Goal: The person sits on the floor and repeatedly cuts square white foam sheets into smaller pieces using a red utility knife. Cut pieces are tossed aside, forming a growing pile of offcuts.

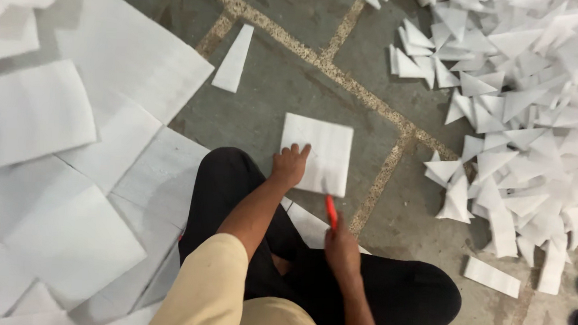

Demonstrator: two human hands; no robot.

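On floor, L fingers (297, 151) spread flat on white square (323, 148), R hand (341, 246) gripping red cutter (331, 212).

One white foam square (317, 153), one red cutter (331, 211), two hands.

- The foam square (319, 151) is white and thin. It lies flat on the grey floor (273, 96), just in front of the black-clad knees. Its edges stand a little turned against the floor's inlaid lines. The near left corner is covered by the left hand (289, 164), which presses on it.
- The cutter (331, 211) is small, with an orange-red handle. The right hand (342, 250) holds it, and its tip touches the square's near edge.
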